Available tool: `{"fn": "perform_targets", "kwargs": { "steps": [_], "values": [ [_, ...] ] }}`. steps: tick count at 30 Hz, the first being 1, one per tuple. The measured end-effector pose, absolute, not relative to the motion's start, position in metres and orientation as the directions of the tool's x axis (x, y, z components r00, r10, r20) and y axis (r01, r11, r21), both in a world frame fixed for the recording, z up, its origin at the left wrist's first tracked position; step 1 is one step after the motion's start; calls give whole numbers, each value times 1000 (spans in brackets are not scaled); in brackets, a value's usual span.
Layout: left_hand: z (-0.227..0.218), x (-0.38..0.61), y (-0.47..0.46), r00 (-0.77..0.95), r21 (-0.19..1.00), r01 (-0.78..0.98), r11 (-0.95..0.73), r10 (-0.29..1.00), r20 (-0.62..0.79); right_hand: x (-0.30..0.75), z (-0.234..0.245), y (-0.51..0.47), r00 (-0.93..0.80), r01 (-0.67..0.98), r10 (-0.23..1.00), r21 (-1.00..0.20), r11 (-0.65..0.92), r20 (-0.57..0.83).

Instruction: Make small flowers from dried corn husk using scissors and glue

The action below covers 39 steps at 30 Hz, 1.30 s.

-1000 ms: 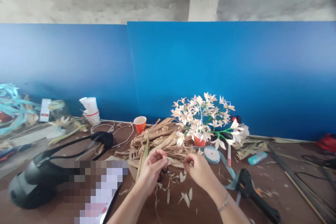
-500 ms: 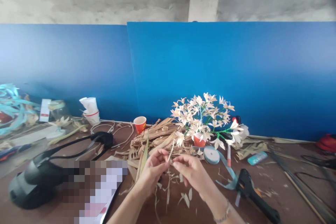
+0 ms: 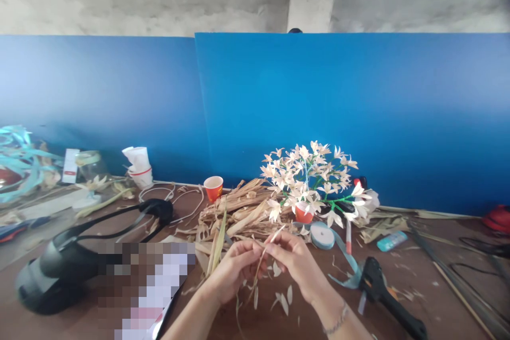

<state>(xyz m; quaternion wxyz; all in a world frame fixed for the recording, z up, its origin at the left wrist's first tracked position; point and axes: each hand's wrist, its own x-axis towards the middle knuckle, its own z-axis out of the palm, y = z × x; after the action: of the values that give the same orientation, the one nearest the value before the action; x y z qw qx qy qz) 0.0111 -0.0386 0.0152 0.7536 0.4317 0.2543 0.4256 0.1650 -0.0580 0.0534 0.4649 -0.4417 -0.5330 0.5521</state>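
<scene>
My left hand and my right hand meet over the brown table, fingers pinched together on a thin dried husk strip. The strip runs slantwise between the two hands, its pale tip poking up above my right fingers. Small cut husk petals lie on the table just below my hands. A heap of dried corn husks sits right behind them.
A bouquet of pale husk flowers stands in an orange cup behind my right hand. A ribbon roll, black glue gun, second orange cup, black bag and white cups lie around. Blue panels back the table.
My hands have drawn together from apart. The husk strip, earlier held upright by my left hand, now lies slanted with both hands pinching it.
</scene>
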Motion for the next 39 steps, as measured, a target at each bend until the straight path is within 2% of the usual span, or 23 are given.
{"fn": "perform_targets", "kwargs": {
  "steps": [8, 15, 35, 39],
  "values": [
    [13, 11, -39, 531, 872, -395, 289, 847, -41, 167, 54, -59, -268, -66, 964, -998, -8, 10],
    [18, 16, -41, 440, 903, -359, 235, 896, -59, 166, 53, -57, -159, 23, 986, -998, -52, -55],
    [14, 15, -40, 470, 889, -381, 254, 881, -51, 165, 56, -59, -279, -78, 958, -992, -96, -70],
    [16, 16, -41, 427, 902, -367, 226, 903, -52, 165, 54, -59, -275, -66, 958, -992, -108, -86]
  ]
}}
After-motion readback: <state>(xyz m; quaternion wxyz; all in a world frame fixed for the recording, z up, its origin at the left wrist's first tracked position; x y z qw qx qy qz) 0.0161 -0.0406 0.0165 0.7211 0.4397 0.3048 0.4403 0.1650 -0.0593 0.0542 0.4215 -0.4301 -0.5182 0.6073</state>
